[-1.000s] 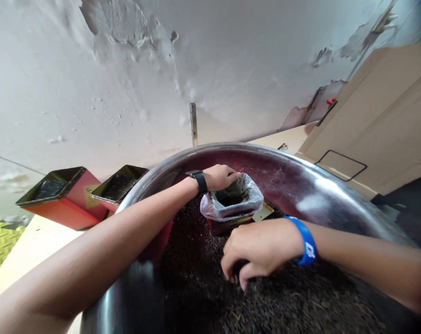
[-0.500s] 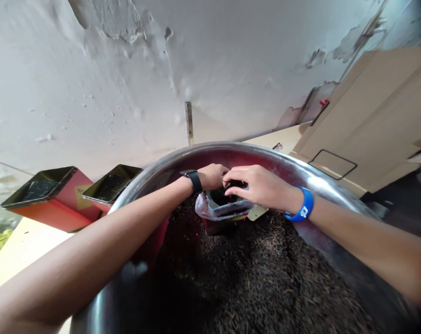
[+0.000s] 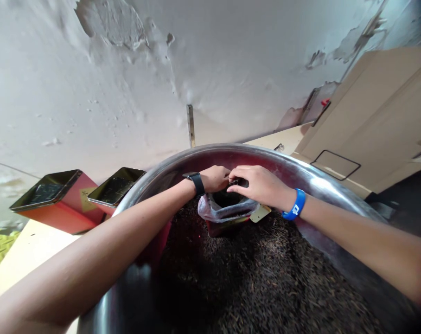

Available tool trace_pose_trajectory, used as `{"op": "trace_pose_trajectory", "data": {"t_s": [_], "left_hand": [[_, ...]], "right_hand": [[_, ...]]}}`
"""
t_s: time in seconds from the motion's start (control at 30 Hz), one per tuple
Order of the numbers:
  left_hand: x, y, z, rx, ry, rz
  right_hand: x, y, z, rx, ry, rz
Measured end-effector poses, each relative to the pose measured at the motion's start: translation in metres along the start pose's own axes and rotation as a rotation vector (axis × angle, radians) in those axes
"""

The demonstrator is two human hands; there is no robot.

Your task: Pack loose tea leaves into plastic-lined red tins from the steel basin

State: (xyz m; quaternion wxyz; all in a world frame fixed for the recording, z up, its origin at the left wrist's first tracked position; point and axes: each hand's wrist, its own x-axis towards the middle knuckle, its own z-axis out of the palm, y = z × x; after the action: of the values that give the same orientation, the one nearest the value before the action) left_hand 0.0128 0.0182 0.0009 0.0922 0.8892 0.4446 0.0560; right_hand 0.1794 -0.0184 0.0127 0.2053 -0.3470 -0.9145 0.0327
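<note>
A tin lined with a clear plastic bag stands in loose dark tea leaves inside a large metal basin. The bag's mouth is folded outward over the tin's rim. My left hand, with a black watch at the wrist, is closed at the far left side of the bag's mouth; its fingertips are hidden. Over the opening, my right hand curls its thumb and fingers around what look like dark tea leaves. Its fingertips meet my left hand. A blue wristband circles the right wrist.
Two open red tins lean left of the basin on a pale board. A cardboard box rises at the right. Behind the basin is a peeling wall. A pale plate lies beside the lined tin.
The whole view has shifted slightly, so the scene sits a little farther right and lower. Both hands stay at the bag's mouth, with the right fingers slightly rearranged.
</note>
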Motion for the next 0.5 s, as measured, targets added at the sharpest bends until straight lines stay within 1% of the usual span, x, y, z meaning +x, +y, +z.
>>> {"op": "trace_pose_trajectory", "data": {"t_s": [0.3, 0.5], "left_hand": [[-0.0003, -0.0021, 0.0012, 0.017, 0.023, 0.097], [0.0008, -0.0011, 0.0022, 0.003, 0.043, 0.063]], "right_hand": [[0.0000, -0.0020, 0.0041, -0.008, 0.040, -0.003], [-0.0003, -0.0048, 0.0025, -0.034, 0.090, 0.007]]}}
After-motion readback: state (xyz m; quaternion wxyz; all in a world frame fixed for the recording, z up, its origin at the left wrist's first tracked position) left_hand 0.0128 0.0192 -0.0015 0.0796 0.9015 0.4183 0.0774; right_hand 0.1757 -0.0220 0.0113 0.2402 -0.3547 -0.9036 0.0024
